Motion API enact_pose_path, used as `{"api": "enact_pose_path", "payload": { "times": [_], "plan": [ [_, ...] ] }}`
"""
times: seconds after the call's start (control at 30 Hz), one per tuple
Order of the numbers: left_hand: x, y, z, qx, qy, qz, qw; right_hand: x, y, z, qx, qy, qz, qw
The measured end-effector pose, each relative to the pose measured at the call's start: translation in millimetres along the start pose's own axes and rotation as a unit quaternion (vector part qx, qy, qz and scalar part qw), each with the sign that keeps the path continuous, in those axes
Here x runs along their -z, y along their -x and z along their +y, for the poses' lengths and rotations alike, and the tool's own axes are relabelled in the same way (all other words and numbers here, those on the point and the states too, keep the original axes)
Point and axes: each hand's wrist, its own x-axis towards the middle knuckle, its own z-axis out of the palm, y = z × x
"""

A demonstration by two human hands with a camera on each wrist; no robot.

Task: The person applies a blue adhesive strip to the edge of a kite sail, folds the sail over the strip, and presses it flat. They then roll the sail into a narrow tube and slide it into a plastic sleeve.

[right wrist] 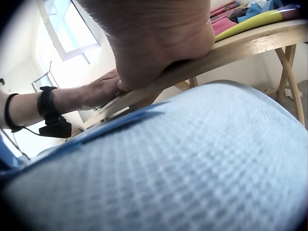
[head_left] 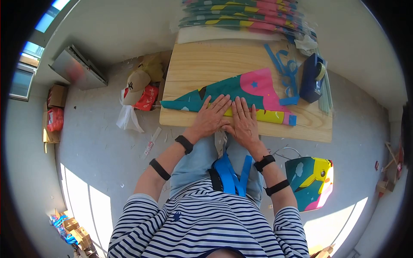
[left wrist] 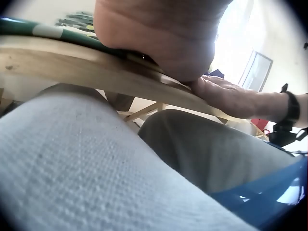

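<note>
A printed fabric piece (head_left: 258, 88), green, pink and yellow, lies folded into a long triangle on the wooden table (head_left: 206, 56). Its narrow tip points left, and a blue tab (head_left: 292, 120) marks its lower right corner. Thin rod ends stick out past both sides. My left hand (head_left: 210, 116) rests flat on the fabric near the front edge, fingers straight and pointing away from me. Beside it, my right hand (head_left: 244, 122) presses on the yellow strip with straight fingers. The thumbs meet between the hands. In both wrist views the palm heels lie at the table edge.
Several similar printed pieces (head_left: 241, 19) are stacked at the table's back. Blue strips (head_left: 284, 69), a tape dispenser (head_left: 312, 79) and thin rods (head_left: 325, 92) lie on the right. Another printed piece (head_left: 309, 182) is low on the right. Blue strips (head_left: 230, 174) lie on my lap.
</note>
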Motion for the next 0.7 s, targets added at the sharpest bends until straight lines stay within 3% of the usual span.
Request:
{"api": "enact_pose_path", "payload": {
  "times": [0.1,0.17,0.33,0.5,0.57,0.63,0.7],
  "plan": [
    [3.4,-4.8,4.7,0.003,-0.041,-0.01,0.999,-1.3,1.0,0.1,-0.002,-0.002,0.002,1.0],
    [7.1,-12.4,7.7,-0.012,0.063,0.037,0.997,-2.6,0.1,0.3,-0.006,-0.002,0.008,1.0],
    [-7.3,-13.9,11.3,0.001,0.095,0.019,0.995,5.8,0.2,-0.8,-0.008,-0.026,0.01,1.0],
    [-12.9,-11.6,9.2,0.001,0.093,0.009,0.996,25.3,-1.7,24.2,-0.001,-0.169,0.046,0.984],
    [-11.6,-12.0,11.6,0.006,0.051,-0.002,0.999,38.4,-0.5,44.6,-0.071,-0.144,0.156,0.975],
    [-10.8,-11.2,12.5,0.006,0.057,0.003,0.998,61.2,-0.1,64.8,-0.241,-0.092,0.244,0.935],
    [-9.2,-11.1,13.1,0.006,0.062,0.009,0.998,76.8,5.8,103.3,-0.445,-0.134,0.211,0.86]
  ]
}}
